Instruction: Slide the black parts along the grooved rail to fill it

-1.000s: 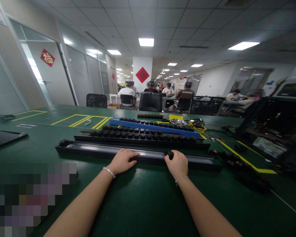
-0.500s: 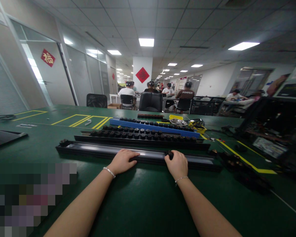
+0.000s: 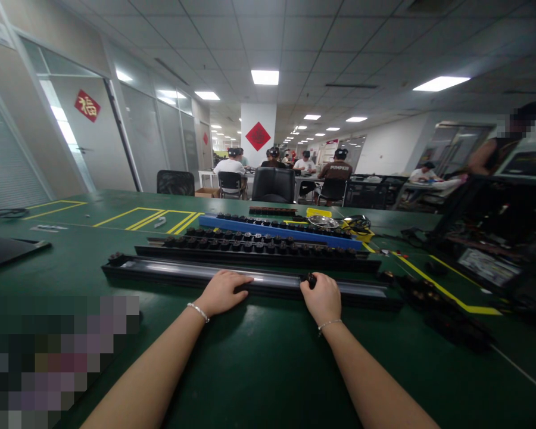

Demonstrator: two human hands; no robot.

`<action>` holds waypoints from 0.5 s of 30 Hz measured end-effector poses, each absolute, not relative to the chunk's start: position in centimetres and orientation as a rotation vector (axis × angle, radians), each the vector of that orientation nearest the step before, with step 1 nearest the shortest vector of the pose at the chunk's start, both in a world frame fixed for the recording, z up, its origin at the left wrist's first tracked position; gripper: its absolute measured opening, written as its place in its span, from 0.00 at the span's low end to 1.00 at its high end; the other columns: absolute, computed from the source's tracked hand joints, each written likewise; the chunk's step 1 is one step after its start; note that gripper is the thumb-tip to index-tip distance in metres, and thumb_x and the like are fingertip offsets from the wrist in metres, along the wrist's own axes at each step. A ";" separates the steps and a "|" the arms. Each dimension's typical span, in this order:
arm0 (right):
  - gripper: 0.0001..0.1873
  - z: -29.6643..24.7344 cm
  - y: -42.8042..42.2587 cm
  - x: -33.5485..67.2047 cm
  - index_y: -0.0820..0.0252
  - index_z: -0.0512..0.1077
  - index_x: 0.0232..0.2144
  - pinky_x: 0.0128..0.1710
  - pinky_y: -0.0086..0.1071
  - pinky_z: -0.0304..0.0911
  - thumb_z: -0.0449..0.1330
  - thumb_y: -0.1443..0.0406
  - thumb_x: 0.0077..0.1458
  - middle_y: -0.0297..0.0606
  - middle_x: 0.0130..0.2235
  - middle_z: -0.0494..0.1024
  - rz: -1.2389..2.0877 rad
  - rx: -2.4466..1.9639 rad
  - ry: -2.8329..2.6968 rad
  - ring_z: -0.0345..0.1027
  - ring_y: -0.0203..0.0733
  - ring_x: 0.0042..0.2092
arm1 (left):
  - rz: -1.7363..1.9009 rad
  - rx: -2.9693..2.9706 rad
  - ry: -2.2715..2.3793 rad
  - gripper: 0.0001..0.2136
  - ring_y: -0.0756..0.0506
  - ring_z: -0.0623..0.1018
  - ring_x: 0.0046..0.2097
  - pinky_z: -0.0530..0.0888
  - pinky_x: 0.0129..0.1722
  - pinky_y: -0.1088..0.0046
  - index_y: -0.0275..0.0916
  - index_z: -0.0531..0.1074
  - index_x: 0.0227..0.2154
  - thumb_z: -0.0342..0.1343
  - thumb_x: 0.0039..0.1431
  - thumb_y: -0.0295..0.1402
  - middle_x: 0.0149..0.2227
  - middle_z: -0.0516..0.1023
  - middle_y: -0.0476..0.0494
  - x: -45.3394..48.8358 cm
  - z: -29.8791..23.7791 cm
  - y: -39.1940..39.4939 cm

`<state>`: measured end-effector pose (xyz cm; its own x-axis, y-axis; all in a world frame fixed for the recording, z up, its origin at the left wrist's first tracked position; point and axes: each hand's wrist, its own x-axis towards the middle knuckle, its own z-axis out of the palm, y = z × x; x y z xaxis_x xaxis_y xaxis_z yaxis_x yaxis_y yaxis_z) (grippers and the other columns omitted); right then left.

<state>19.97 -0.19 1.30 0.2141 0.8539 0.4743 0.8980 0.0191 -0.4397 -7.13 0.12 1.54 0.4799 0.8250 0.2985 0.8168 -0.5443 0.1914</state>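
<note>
A long black channel (image 3: 170, 270) with a shiny grey inner strip lies across the table before me. My left hand (image 3: 224, 291) rests on its near side, thumb apart and fingers stretched over the strip. Farther right along the same channel, my right hand (image 3: 322, 297) has its fingers closed around a small black part (image 3: 311, 279) with a dull brassy top. Most of that part is hidden by the fingers. At the channel's left end sits another small black part (image 3: 115, 257).
Behind the channel lie a black rail (image 3: 259, 252) with rows of round black parts and a blue rail (image 3: 281, 230). Dark loose parts (image 3: 424, 292) lie to the right. A metal dish (image 3: 323, 221) and yellow tray (image 3: 318, 212) stand farther back. Black equipment (image 3: 477, 238) rises at right.
My right hand has slid slightly right along the channel with the small black part. The left hand stays in place. A person has come into view at the far right.
</note>
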 end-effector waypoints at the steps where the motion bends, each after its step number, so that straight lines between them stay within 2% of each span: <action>1: 0.16 1.2 -0.1 20.1 0.65 0.72 0.36 0.44 0.35 0.55 0.51 0.62 0.48 0.45 0.38 0.74 -0.093 -1.816 -1.625 0.63 0.46 0.43 | 0.562 2.681 1.490 0.19 0.45 0.71 0.50 0.62 0.51 0.65 0.48 0.67 0.50 0.51 0.55 0.39 0.48 0.74 0.49 -7.1 1.5 0.1; 5: 0.15 1.1 0.1 20.3 0.65 0.72 0.35 0.44 0.35 0.55 0.51 0.62 0.48 0.44 0.37 0.74 -0.116 -1.815 -1.631 0.63 0.46 0.42 | 0.559 2.677 1.504 0.19 0.45 0.71 0.50 0.62 0.51 0.65 0.48 0.67 0.50 0.51 0.54 0.39 0.48 0.75 0.49 -7.1 1.5 0.1; 15: 0.17 1.6 -0.2 21.0 0.64 0.72 0.37 0.43 0.35 0.55 0.51 0.61 0.47 0.44 0.39 0.74 -0.101 -1.928 -1.582 0.63 0.47 0.44 | 0.571 2.683 1.492 0.19 0.45 0.72 0.49 0.63 0.50 0.65 0.48 0.67 0.50 0.51 0.55 0.39 0.48 0.75 0.49 -7.1 1.6 0.1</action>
